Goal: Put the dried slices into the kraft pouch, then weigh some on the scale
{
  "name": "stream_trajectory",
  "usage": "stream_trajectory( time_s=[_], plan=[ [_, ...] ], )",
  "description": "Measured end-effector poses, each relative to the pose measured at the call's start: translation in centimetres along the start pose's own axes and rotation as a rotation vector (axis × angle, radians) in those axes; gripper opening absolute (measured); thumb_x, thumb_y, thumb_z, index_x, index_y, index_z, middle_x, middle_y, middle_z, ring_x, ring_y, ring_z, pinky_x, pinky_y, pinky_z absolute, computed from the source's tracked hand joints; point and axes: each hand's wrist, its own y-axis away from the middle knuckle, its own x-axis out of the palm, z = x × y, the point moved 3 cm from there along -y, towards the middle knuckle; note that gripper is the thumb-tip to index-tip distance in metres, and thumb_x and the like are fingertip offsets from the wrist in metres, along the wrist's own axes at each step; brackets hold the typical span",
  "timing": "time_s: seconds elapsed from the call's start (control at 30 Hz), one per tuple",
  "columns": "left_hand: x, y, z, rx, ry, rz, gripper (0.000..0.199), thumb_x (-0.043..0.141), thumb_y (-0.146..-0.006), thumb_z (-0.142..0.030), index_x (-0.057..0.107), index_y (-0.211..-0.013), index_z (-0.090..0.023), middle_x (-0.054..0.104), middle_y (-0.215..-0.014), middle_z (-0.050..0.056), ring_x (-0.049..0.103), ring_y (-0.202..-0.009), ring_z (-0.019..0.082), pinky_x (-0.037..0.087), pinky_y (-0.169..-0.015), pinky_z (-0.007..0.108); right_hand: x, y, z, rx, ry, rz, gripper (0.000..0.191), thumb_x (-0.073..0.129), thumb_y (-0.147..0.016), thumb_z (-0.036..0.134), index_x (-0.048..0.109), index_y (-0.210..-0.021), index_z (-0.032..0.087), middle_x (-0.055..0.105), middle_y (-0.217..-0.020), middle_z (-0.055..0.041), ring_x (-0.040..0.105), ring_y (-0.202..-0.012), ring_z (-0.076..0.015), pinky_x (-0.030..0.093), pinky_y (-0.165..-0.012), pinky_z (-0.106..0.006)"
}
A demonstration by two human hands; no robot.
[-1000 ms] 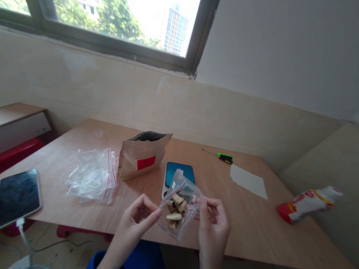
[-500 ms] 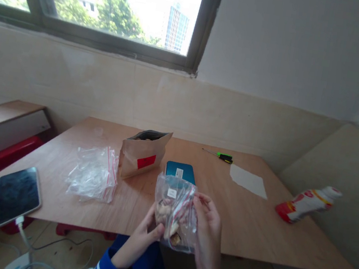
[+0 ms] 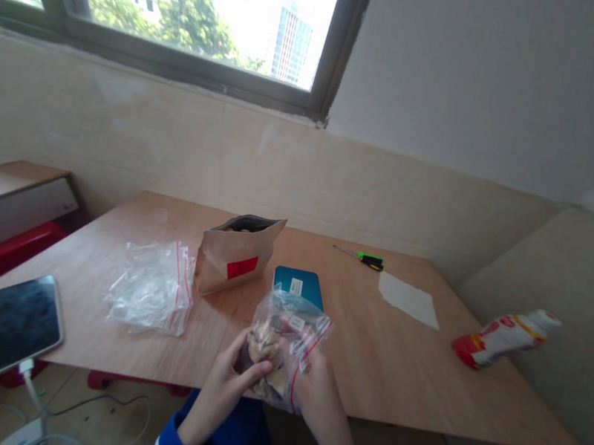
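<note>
A clear zip bag with a red seal line and a small white label holds pale brown dried pieces, over the table's front edge. My left hand grips its left side, thumb pressed on the front. At the right, by the red seal, my right hand is closed on the bag; its fingertips are partly hidden by the plastic. Behind the bag lies a teal flat device with a white label. A brown paper pouch with a red patch stands open at the back left of the bag.
Flat clear zip bags lie left on the table. A tablet with a cable sits at the left edge. Toward the right are screwdrivers, white paper and a red-and-white bottle.
The zip bag has turned, its seal now at the right side. My right hand has moved lower and left. The camera view has shifted slightly.
</note>
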Motion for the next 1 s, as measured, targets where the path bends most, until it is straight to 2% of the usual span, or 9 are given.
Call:
stream_trajectory(
  time_s=[0.13, 0.2, 0.3, 0.43, 0.57, 0.67, 0.8, 0.9, 1.0],
  plan=[
    [-0.4, -0.1, 0.1, -0.020, -0.024, 0.025, 0.054, 0.071, -0.072, -0.040, 0.060, -0.120, -0.019, 0.069, -0.115, 0.009, 0.063, -0.105, 0.026, 0.048, -0.093, 0.037, 0.7, -0.1, -0.5, 0.059, -0.023, 0.169, 0.038, 0.056, -0.086, 0.042, 0.063, -0.117, 0.021, 0.063, -0.121, -0.0097, 0.056, -0.118, -0.0255, 0.039, -0.106, -0.042],
    [-0.6, -0.2, 0.1, -0.019, -0.007, 0.015, 0.052, 0.069, -0.074, -0.040, 0.060, -0.121, -0.020, 0.067, -0.118, 0.009, 0.061, -0.110, 0.026, 0.046, -0.097, 0.038, 0.8, -0.1, -0.7, 0.099, -0.087, 0.196, 0.040, 0.057, -0.085, 0.044, 0.061, -0.118, 0.022, 0.064, -0.119, -0.0096, 0.057, -0.115, -0.0261, 0.043, -0.102, -0.042],
    [-0.8, -0.1, -0.1, -0.009, 0.025, -0.075, 0.051, 0.067, -0.074, -0.046, 0.062, -0.118, -0.019, 0.067, -0.119, 0.009, 0.059, -0.113, 0.027, 0.045, -0.097, 0.037, 1.2, -0.2, -0.9, 0.135, -0.171, 0.208, 0.036, 0.062, -0.082, 0.043, 0.061, -0.111, 0.021, 0.068, -0.107, -0.0084, 0.063, -0.101, -0.0250, 0.050, -0.090, -0.038],
    [-1.0, -0.2, -0.1, -0.019, 0.043, -0.128, 0.053, 0.062, -0.075, -0.057, 0.064, -0.110, -0.018, 0.068, -0.112, 0.010, 0.061, -0.106, 0.025, 0.049, -0.089, 0.033, 1.6, -0.6, -0.8, 0.113, -0.160, 0.194, 0.025, 0.067, -0.079, 0.038, 0.060, -0.094, 0.019, 0.068, -0.093, -0.0052, 0.065, -0.087, -0.0210, 0.050, -0.083, -0.034],
    [-1.0, -0.3, 0.1, -0.012, 0.019, -0.125, 0.053, 0.055, -0.079, -0.062, 0.064, -0.107, -0.018, 0.069, -0.106, 0.009, 0.063, -0.099, 0.022, 0.049, -0.087, 0.030, 1.7, -0.9, -0.9, 0.096, -0.130, 0.166, 0.023, 0.067, -0.078, 0.038, 0.060, -0.089, 0.019, 0.066, -0.089, -0.0042, 0.064, -0.083, -0.0190, 0.050, -0.081, -0.032],
    [-1.1, -0.3, 0.4, -0.035, -0.002, -0.129, 0.052, 0.052, -0.080, -0.062, 0.064, -0.107, -0.019, 0.070, -0.102, 0.008, 0.063, -0.098, 0.022, 0.049, -0.088, 0.031, 1.7, -0.8, -1.1, 0.084, -0.131, 0.146, 0.025, 0.067, -0.078, 0.038, 0.059, -0.093, 0.019, 0.066, -0.093, -0.0045, 0.064, -0.085, -0.0187, 0.050, -0.082, -0.032],
    [-0.9, -0.3, 0.4, -0.049, 0.029, -0.078, 0.053, 0.056, -0.079, -0.061, 0.064, -0.109, -0.019, 0.068, -0.114, 0.009, 0.060, -0.109, 0.024, 0.045, -0.096, 0.034, 1.8, -0.6, -1.4, 0.144, -0.153, 0.172, 0.045, 0.070, -0.075, 0.032, 0.053, -0.115, 0.022, 0.067, -0.099, -0.0042, 0.064, -0.088, -0.0189, 0.050, -0.086, -0.034],
    [-0.9, -0.4, 0.4, -0.069, 0.050, -0.090, 0.054, 0.057, -0.077, -0.061, 0.065, -0.110, -0.019, 0.067, -0.118, 0.009, 0.058, -0.115, 0.025, 0.042, -0.102, 0.036, 1.8, -0.6, -1.3, 0.136, -0.116, 0.162, 0.036, 0.070, -0.074, 0.030, 0.059, -0.107, 0.020, 0.068, -0.094, -0.0045, 0.064, -0.083, -0.0187, 0.051, -0.084, -0.035],
    [-1.1, -0.4, 0.5, -0.065, 0.075, -0.188, 0.054, 0.061, -0.073, -0.062, 0.069, -0.105, -0.020, 0.069, -0.116, 0.009, 0.059, -0.115, 0.026, 0.041, -0.104, 0.038, 1.8, -0.9, -0.9, 0.093, -0.125, 0.093, 0.030, 0.071, -0.071, 0.032, 0.060, -0.096, 0.019, 0.068, -0.088, -0.0046, 0.065, -0.079, -0.0189, 0.052, -0.078, -0.033]
  ],
)
